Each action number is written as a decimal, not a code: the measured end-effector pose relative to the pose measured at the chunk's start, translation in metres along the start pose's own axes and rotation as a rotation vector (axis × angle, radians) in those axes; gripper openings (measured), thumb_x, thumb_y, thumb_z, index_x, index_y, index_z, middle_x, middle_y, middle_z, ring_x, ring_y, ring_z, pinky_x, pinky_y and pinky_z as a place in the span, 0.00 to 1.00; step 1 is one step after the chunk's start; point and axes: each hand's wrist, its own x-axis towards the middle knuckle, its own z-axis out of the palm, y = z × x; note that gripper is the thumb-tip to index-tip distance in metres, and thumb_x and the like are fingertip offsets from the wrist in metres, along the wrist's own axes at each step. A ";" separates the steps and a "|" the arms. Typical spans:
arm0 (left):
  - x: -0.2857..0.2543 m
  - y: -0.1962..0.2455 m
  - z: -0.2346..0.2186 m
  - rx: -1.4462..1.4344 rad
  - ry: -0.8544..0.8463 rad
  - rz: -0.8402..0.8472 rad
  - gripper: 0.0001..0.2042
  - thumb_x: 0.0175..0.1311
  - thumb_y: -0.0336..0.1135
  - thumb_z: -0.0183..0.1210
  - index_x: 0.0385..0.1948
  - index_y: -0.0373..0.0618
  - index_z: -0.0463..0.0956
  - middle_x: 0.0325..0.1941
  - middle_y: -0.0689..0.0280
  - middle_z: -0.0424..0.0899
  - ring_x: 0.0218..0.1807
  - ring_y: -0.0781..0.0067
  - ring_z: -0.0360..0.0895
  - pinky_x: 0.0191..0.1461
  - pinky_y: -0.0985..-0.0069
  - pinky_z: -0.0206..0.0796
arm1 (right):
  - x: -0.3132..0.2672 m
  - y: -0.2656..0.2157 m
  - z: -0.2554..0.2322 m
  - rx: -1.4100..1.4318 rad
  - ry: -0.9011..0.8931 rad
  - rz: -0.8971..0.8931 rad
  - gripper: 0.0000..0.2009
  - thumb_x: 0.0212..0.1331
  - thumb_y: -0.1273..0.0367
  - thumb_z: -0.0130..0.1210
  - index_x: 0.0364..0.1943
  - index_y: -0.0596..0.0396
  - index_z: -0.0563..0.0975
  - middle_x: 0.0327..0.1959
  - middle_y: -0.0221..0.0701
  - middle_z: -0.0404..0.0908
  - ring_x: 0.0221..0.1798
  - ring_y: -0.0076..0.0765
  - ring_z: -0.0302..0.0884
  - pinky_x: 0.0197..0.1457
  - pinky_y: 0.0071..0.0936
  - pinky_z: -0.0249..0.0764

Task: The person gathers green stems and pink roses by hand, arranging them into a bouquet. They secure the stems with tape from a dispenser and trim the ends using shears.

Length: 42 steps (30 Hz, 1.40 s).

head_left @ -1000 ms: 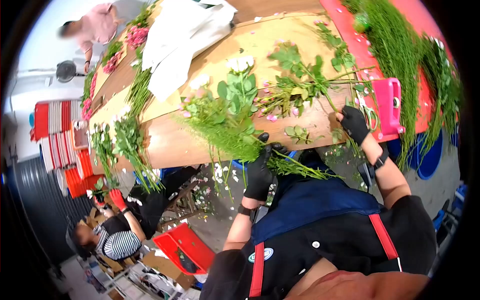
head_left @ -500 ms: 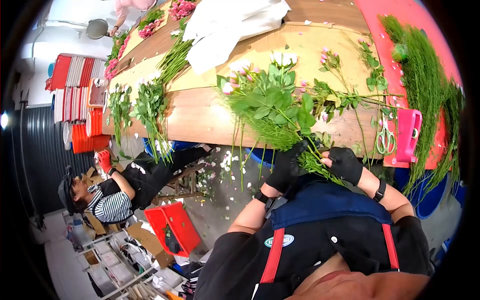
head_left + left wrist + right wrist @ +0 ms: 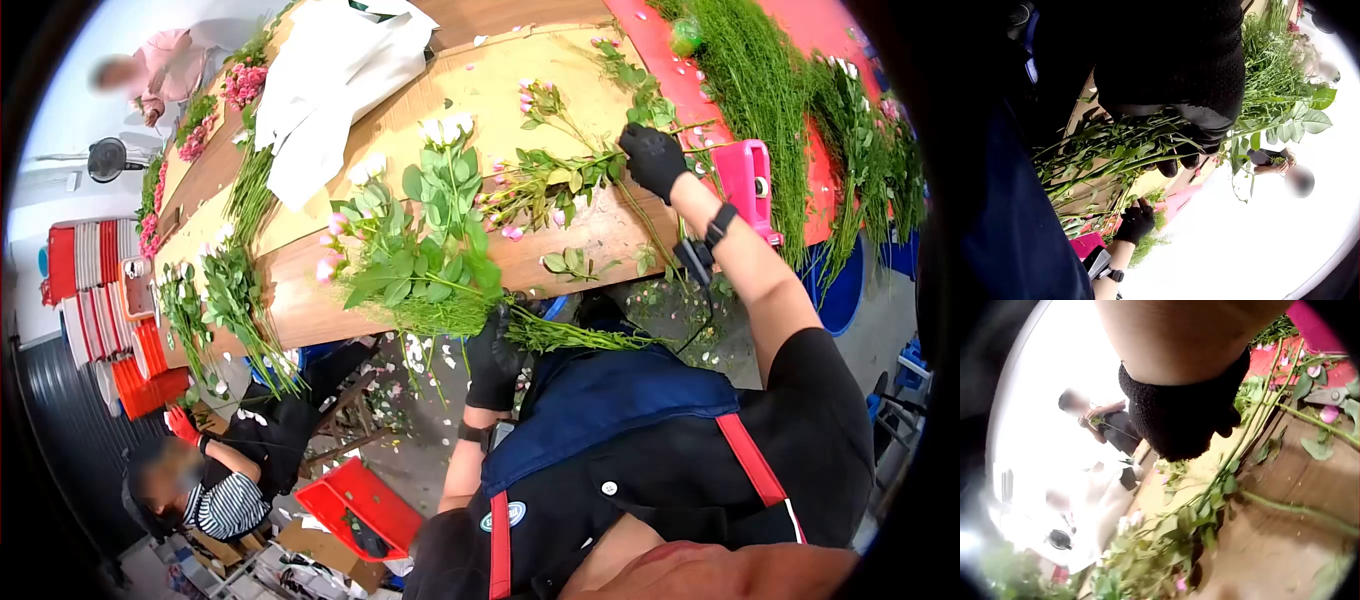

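My gloved left hand (image 3: 495, 360) grips a bunch of stems at the table's front edge. Fine feathery greenery (image 3: 440, 316) makes up the lower side of the bunch, with broad-leaved pink roses (image 3: 328, 268) lying over it. In the left wrist view the stems (image 3: 1116, 165) pass under the curled black glove. Across the table my gloved right hand (image 3: 652, 160) reaches over loose leafy stems with pink buds (image 3: 560, 178). The right wrist view shows these stems (image 3: 1210, 494) just below the glove, which hides most of its own fingertips.
Brown paper (image 3: 520, 80) and a white sheet (image 3: 340, 90) cover part of the wooden table. A pink plastic holder (image 3: 745, 185) stands right, beside long greenery (image 3: 760, 110) on red cloth. Scissors (image 3: 1329, 395) lie nearby. A seated person (image 3: 235, 480) works at left; another stands behind.
My right hand first held a stem, brought it to the bunch, and now has moved away over the loose stems. The bunch in my left hand has gained a leafy rose stem.
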 end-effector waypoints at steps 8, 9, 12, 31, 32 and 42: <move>-0.006 0.022 0.012 -0.111 0.030 -0.036 0.11 0.70 0.33 0.50 0.50 0.40 0.71 0.49 0.58 0.78 0.52 0.55 0.76 0.61 0.53 0.67 | 0.025 0.019 -0.003 0.057 0.022 -0.231 0.06 0.44 0.71 0.56 0.29 0.53 0.75 0.32 0.38 0.76 0.39 0.47 0.76 0.42 0.40 0.72; -0.007 0.029 0.016 -0.182 0.024 -0.058 0.12 0.70 0.34 0.50 0.50 0.38 0.71 0.50 0.58 0.78 0.52 0.57 0.77 0.60 0.56 0.69 | 0.024 0.015 -0.020 0.100 0.085 -0.262 0.06 0.44 0.72 0.56 0.28 0.53 0.75 0.31 0.38 0.75 0.38 0.47 0.75 0.42 0.41 0.72; -0.005 0.042 0.022 -0.568 0.020 -0.198 0.17 0.71 0.36 0.49 0.52 0.32 0.70 0.52 0.57 0.78 0.52 0.62 0.79 0.56 0.65 0.73 | 0.013 0.006 -0.064 0.126 0.166 -0.191 0.06 0.43 0.72 0.56 0.29 0.50 0.75 0.29 0.35 0.74 0.37 0.47 0.74 0.40 0.40 0.70; 0.044 0.038 0.054 0.037 -0.342 0.096 0.18 0.73 0.39 0.47 0.55 0.36 0.71 0.45 0.60 0.81 0.43 0.75 0.77 0.48 0.78 0.71 | -0.093 -0.168 -0.061 1.585 -0.118 0.432 0.08 0.55 0.71 0.60 0.35 0.63 0.81 0.25 0.29 0.81 0.28 0.22 0.77 0.32 0.23 0.73; 0.047 0.033 0.051 -0.151 -0.368 -0.010 0.18 0.73 0.39 0.47 0.55 0.35 0.71 0.45 0.61 0.81 0.43 0.76 0.76 0.48 0.79 0.71 | -0.092 -0.170 -0.058 1.509 -0.139 0.389 0.08 0.56 0.72 0.59 0.36 0.63 0.81 0.25 0.29 0.81 0.28 0.22 0.77 0.33 0.23 0.74; 0.018 0.068 0.045 0.223 -0.211 0.108 0.13 0.65 0.30 0.55 0.49 0.37 0.75 0.41 0.66 0.81 0.38 0.77 0.77 0.43 0.80 0.70 | -0.075 -0.183 -0.054 1.043 -0.224 -0.031 0.10 0.53 0.65 0.60 0.26 0.59 0.77 0.20 0.45 0.75 0.25 0.48 0.76 0.29 0.39 0.68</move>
